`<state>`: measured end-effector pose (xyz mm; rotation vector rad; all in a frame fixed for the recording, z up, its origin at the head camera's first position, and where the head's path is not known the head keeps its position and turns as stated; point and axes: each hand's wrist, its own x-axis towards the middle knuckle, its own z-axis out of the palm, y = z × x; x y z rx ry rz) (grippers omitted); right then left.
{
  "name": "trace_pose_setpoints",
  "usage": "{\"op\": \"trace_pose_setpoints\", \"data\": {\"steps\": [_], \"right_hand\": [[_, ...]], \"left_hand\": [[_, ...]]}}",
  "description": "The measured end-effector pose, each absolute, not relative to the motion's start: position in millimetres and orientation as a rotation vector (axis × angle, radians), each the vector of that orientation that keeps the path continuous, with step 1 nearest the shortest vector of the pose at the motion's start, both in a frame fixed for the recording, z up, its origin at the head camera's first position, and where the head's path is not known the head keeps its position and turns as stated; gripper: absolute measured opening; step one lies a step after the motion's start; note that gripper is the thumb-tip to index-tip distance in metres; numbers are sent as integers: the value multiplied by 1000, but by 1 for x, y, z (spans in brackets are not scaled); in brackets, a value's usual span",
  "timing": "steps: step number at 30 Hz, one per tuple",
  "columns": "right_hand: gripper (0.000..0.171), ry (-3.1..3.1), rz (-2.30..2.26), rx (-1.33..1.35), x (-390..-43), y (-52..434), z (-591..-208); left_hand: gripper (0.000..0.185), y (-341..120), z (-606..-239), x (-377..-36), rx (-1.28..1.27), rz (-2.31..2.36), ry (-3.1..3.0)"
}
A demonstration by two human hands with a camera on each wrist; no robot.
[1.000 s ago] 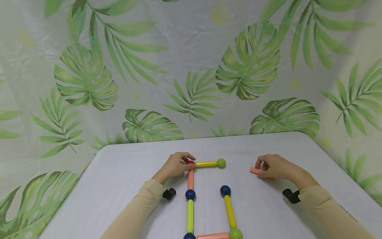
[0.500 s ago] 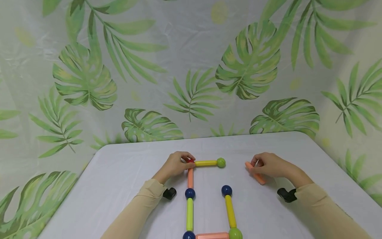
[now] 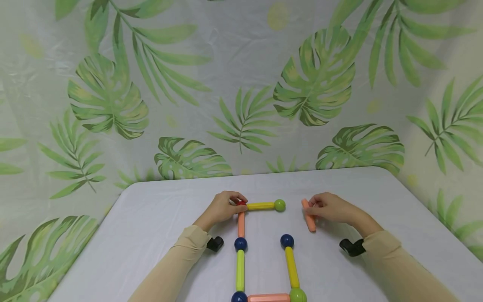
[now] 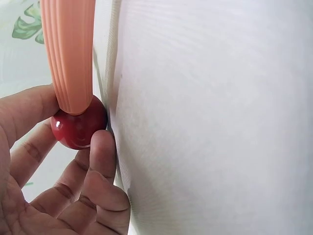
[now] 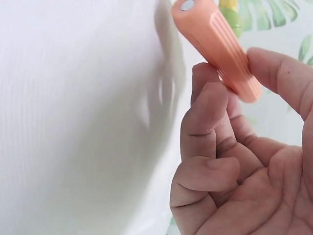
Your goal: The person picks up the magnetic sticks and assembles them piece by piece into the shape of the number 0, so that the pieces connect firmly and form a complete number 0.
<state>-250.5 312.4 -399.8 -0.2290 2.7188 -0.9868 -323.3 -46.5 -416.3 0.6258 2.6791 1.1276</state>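
Left hand [image 3: 222, 207]: pinching the red ball [image 4: 78, 128] at the frame's far corner.
Right hand [image 3: 332, 208]: grasping a loose orange rod [image 3: 308, 215].
Risk: a nudge could snap its magnet onto the green ball [image 3: 279, 205] askew.

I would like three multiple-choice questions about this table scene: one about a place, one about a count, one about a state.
1. Where is the red ball?
A. far-left corner of the frame
B. near-right corner
C. loose by the table edge

2. How many dark blue balls show in the head view?
A. one
B. three
C. five

3. The right hand is
A. flat on the table
B. pinching an orange rod
C. holding a green ball

Answers:
1 A, the left hand holds it there.
2 B, three show.
3 B, fingers grip the rod.
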Motion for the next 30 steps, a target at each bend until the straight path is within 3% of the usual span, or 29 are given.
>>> {"op": "trace_pose_setpoints", "data": {"steps": [14,30], "right_hand": [[43,2637,-1223,-34,-251,284,-401],[35,2569,-1319,12,-248,255,-411]], "left_hand": [[14,-43,-413,-320,670,1084,2685],[13,-42,-414,-321,663,1047,2701]]}}
